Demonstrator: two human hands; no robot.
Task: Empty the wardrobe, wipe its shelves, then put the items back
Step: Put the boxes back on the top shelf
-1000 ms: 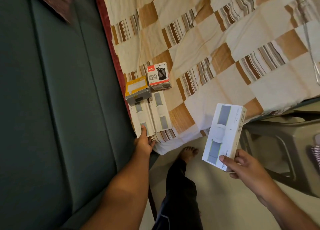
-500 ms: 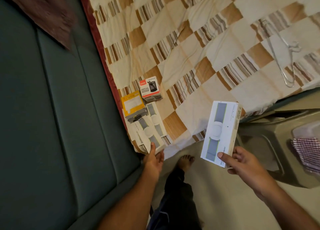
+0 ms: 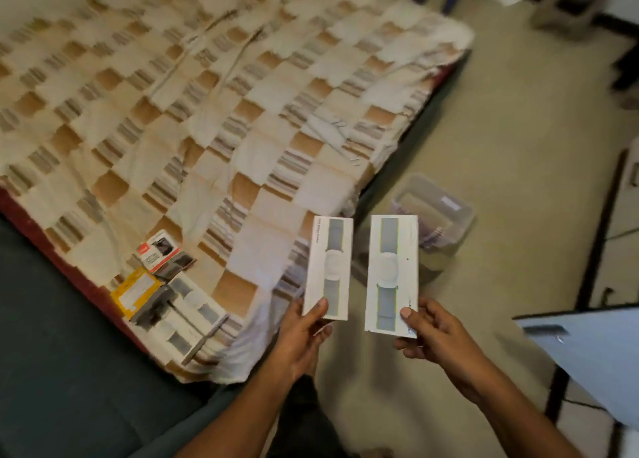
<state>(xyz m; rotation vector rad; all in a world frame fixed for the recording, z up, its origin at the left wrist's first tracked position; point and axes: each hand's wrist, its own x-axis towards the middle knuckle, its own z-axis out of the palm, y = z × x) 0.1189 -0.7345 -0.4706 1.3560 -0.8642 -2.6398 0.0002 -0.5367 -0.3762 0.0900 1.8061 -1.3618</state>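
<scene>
White cardboard watch-strap boxes stand upright in both hands, side by side and apart: the left hand point(image 3: 304, 333) pinches the left box point(image 3: 328, 267) at its bottom end, and the right hand point(image 3: 432, 333) does likewise with the right box point(image 3: 392, 272). Long axes run away from each grip, over the floor beside the checked bedspread point(image 3: 207, 112).

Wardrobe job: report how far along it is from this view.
Done: emptying has happened; boxes lie on the bed. In hand: the left hand and right hand each hold a white watch box. Left: a white box, yellow box and red-labelled box remain there. Wiping can't be judged.
</scene>
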